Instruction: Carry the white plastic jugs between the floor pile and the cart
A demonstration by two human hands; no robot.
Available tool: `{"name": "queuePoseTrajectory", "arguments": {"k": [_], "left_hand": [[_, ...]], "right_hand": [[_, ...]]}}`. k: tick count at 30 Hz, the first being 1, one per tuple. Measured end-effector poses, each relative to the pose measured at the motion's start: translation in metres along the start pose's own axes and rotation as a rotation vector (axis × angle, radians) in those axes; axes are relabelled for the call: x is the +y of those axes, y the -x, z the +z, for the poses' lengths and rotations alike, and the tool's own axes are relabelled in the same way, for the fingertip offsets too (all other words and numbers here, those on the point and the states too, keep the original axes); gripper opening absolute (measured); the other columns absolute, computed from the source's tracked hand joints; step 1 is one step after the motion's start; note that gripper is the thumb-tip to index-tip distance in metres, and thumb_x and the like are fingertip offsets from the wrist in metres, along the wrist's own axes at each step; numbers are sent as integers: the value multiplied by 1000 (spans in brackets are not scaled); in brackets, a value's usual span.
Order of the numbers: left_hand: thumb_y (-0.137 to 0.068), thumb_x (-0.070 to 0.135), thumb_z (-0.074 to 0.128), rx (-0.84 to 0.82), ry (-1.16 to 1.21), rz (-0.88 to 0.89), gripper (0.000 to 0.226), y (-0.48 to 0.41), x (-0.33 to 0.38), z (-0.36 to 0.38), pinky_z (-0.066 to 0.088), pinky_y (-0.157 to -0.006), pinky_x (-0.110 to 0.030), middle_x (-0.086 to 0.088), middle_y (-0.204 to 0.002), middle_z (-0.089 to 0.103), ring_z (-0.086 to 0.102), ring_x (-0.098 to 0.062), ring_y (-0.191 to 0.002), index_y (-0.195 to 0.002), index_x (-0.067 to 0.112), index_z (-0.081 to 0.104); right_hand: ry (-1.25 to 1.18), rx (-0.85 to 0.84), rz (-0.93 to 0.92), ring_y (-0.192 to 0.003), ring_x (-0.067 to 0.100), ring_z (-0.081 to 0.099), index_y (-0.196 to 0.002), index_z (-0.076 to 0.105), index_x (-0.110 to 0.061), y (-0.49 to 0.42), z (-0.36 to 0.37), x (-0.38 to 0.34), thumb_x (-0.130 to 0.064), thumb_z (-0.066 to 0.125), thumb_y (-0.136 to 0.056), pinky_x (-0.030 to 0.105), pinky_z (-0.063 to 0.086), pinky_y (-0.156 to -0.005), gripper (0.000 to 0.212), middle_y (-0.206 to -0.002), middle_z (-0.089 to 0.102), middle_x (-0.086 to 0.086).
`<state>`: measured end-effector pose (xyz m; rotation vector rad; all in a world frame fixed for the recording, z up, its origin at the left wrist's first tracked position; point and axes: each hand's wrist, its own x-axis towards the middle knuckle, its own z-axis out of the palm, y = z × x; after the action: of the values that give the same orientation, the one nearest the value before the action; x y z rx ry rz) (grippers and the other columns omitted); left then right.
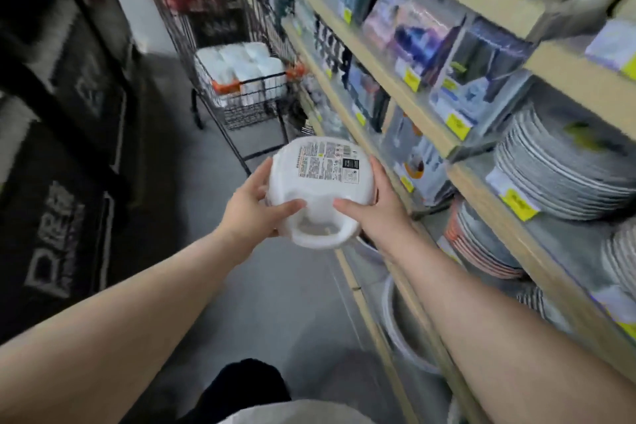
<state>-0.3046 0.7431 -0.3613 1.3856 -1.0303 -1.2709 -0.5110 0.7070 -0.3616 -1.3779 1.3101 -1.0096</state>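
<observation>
- The floor (275,303) underfoot is smooth grey concrete with a dull sheen, running as a narrow store aisle; the whole view is a little blurred.
- Both bare forearms reach out over that floor, and between them is a white bowl (318,182) of glossy plastic, turned bottom-up so its round base with a printed label faces up.
- The left hand (253,206) grasps the bowl's left side, thumb laid across the near wall, fingers curled under the far edge.
- The right hand (377,203) grasps the right side the same way, thumb on the near wall beside the moulded loop handle (318,234), which points back toward the person.
- Just right of the bowl stand pale wooden shelves (430,134) with flat board edges and yellow price tags.
- On the shelves right of the bowl lie stacks of round plates (557,165), grey-white with ringed rims, and a lower stack with orange stripes.
- Beyond the bowl stands a black wire cart (247,103) loaded with white wrapped packs.
- Left of the bowl, dark cartons (55,217) with pale lettering line the aisle.
</observation>
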Motion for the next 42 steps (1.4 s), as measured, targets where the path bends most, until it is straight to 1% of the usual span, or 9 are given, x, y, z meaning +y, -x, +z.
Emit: {"name": "queuePoseTrajectory", "arguments": {"k": [6,17,21,24,27,31,33,38,42], "left_hand": [[-66,26,84,141,-47,17,74,-98,11,-70,56,-53,-30,15,-96,72,71,-4,-83,-101,79,46],[-61,34,86,190,-80,-28,76,-302,55,-175,57,-55,-33,21,-93,70,70,-4,-85,-100,82,42],[-66,33,87,184,-76,-43,85,-369,63,-191,62,-65,-42,16,-103,71,71,-11,-90,-125,71,38],[-68,27,87,216,-50,-59,96,-423,59,-200,60,-75,-36,16,-117,67,68,-9,-103,-141,55,31],[-67,21,88,272,-36,-77,102,-476,56,-207,57,-69,-25,14,-120,65,66,-11,-105,-145,51,28],[-57,26,92,348,-56,-110,111,-539,56,-218,58,-83,-35,13,-119,65,68,-11,-102,-145,50,28],[-50,30,94,367,-88,-129,120,-561,55,-223,57,-82,-30,10,-120,65,70,-7,-95,-147,46,27],[-45,40,96,344,-210,-230,124,-602,46,-236,49,-69,-7,17,-123,60,66,4,-92,-143,55,22],[-54,54,89,285,-584,-240,116,-625,39,-247,40,-101,-28,5,-134,50,48,-12,-123,-150,37,27]], "right_hand": [[-5,-153,35,-122,10,53,-146,33,-41,-125,71,-13,-15,84,-68,46,46,-104,97,-133,57,-12],[-116,-139,71,-122,9,54,-146,36,-37,-331,176,-44,-11,84,-67,42,46,-105,96,-135,57,-10],[-92,-137,75,-118,2,53,-146,38,-35,-406,194,-50,-16,85,-69,34,45,-105,92,-133,55,-16],[-84,-172,71,-117,2,54,-144,41,-33,-470,210,-48,-17,84,-71,33,44,-106,87,-129,56,-17],[-72,-208,93,-120,6,52,-146,39,-33,-536,227,-42,-17,84,-71,32,43,-106,89,-134,54,-15],[1,-300,137,-124,7,50,-147,38,-32,-620,245,-39,-24,84,-70,31,42,-107,90,-136,51,-14],[65,-352,155,-124,7,48,-147,38,-31,-658,255,-40,-28,84,-71,27,41,-104,89,-142,50,-9],[219,-455,295,-129,17,47,-147,38,-30,-725,280,-38,-36,84,-70,43,42,-107,89,-147,45,-6],[263,-530,470,-111,16,44,-144,44,-27,-757,297,-32,-31,80,-78,38,45,-83,75,-147,42,-2]]}}
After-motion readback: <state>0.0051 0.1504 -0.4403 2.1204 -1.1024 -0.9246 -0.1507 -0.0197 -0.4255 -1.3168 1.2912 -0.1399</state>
